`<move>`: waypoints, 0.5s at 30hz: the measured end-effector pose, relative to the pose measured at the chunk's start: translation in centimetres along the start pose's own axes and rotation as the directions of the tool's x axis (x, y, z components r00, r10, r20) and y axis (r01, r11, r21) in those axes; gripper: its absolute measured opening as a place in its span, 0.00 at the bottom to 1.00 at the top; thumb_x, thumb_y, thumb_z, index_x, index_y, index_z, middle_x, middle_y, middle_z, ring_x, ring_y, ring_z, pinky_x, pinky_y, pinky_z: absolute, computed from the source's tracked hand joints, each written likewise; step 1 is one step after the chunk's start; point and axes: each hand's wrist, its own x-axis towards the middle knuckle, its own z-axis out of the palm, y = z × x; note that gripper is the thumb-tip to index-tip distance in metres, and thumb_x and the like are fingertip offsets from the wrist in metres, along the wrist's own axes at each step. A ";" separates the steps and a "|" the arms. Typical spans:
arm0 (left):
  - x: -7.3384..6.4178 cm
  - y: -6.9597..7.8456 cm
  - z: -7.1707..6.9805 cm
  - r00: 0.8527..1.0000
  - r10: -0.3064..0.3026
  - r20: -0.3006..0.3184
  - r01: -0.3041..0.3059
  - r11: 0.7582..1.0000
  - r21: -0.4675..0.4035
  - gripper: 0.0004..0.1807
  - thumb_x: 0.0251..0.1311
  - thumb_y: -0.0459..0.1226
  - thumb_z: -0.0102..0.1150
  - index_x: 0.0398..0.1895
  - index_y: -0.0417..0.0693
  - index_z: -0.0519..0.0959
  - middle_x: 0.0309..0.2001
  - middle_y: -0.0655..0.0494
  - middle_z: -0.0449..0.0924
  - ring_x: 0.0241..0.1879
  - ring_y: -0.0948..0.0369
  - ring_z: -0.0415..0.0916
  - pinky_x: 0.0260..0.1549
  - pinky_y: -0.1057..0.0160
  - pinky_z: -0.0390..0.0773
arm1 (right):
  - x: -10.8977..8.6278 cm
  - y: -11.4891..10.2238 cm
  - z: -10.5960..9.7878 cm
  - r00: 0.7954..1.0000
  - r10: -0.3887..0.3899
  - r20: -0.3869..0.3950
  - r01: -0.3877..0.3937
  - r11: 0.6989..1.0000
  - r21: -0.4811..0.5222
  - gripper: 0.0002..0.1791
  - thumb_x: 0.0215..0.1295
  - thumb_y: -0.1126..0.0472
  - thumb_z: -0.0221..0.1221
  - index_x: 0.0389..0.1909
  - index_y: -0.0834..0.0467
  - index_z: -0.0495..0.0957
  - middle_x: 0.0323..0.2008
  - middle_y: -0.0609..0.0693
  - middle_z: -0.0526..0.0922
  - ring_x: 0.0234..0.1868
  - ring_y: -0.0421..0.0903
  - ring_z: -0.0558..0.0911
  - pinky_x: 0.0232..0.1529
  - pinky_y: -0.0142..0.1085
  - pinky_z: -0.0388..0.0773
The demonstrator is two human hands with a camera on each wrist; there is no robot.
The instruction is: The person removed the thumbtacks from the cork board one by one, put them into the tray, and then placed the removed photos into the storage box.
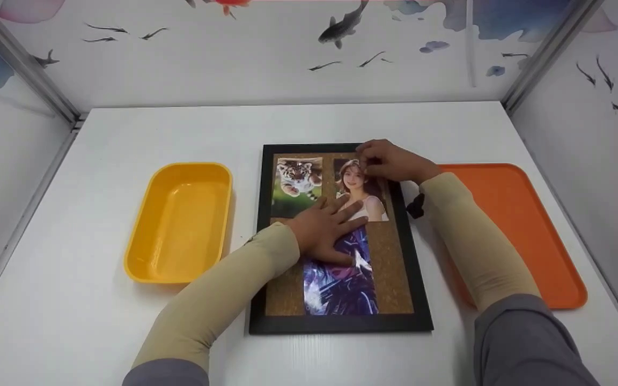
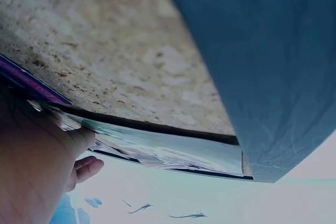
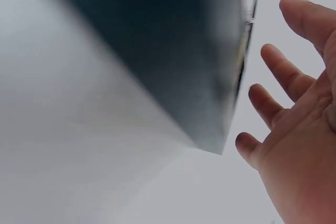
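Observation:
A cork board (image 1: 392,268) in a black frame (image 1: 341,324) lies on the table. On its cork are a tiger photo (image 1: 295,201), a portrait photo (image 1: 376,209) and a purple-blue picture (image 1: 341,295). My left hand (image 1: 325,230) is spread flat with fingers apart, resting across the portrait's lower part and the top of the purple-blue picture. My right hand (image 1: 392,161) is bent over the portrait's upper right corner, fingertips near the frame's top edge. In the right wrist view its fingers (image 3: 283,72) stand apart, with nothing seen between them.
To the left stands a yellow tray (image 1: 185,230) with raised walls. A flat orange tray (image 1: 507,214) lies at the right, partly under the right sleeve. A small black item (image 1: 415,206) shows beside the frame's right edge. Printed wall panels (image 1: 266,64) enclose the table.

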 end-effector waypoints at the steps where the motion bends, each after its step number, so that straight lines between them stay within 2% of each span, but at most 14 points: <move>1: 0.0 0.0 0.0 1.000 -0.001 -0.001 0.001 1.000 0.000 0.52 0.58 0.77 0.31 0.81 0.65 0.36 0.80 0.57 0.28 0.78 0.49 0.27 0.72 0.41 0.42 | 0.0 -0.3 -0.1 1.000 0.014 0.002 -0.014 1.000 0.002 0.06 0.67 0.71 0.57 0.30 0.61 0.78 0.46 0.59 0.80 0.66 0.59 0.69 0.67 0.55 0.61; 5: 0.0 0.0 0.2 1.000 -0.006 -0.003 0.006 1.000 0.003 0.52 0.58 0.77 0.31 0.81 0.65 0.36 0.80 0.57 0.27 0.78 0.50 0.27 0.72 0.41 0.42 | -0.2 -1.5 -0.4 0.996 0.084 0.012 -0.083 0.996 -0.015 0.05 0.68 0.68 0.58 0.31 0.59 0.78 0.58 0.62 0.75 0.67 0.60 0.67 0.67 0.58 0.60; 7: -0.1 0.0 0.2 1.000 -0.005 -0.005 0.005 1.000 0.009 0.52 0.58 0.77 0.31 0.81 0.65 0.36 0.80 0.57 0.28 0.78 0.50 0.27 0.72 0.41 0.42 | -0.4 -2.2 -0.6 0.992 0.122 0.016 -0.122 0.992 -0.022 0.05 0.68 0.66 0.58 0.31 0.59 0.78 0.65 0.63 0.70 0.67 0.60 0.66 0.67 0.58 0.60; 12: -0.1 0.1 0.0 1.000 0.000 -0.008 0.001 1.000 0.027 0.52 0.59 0.77 0.31 0.81 0.65 0.36 0.80 0.56 0.29 0.78 0.49 0.28 0.72 0.41 0.43 | -1.4 -3.0 -1.0 0.990 0.141 0.014 -0.141 0.990 0.020 0.05 0.70 0.65 0.57 0.34 0.60 0.80 0.65 0.60 0.70 0.68 0.56 0.66 0.64 0.56 0.65; 15: 0.0 0.1 -0.1 1.000 -0.005 -0.001 0.005 0.999 0.035 0.52 0.59 0.77 0.30 0.81 0.65 0.35 0.80 0.57 0.28 0.78 0.50 0.28 0.72 0.41 0.42 | -2.2 -3.5 -1.2 0.986 0.167 0.019 -0.168 0.984 0.055 0.05 0.70 0.66 0.57 0.36 0.61 0.81 0.65 0.58 0.70 0.67 0.54 0.67 0.57 0.53 0.72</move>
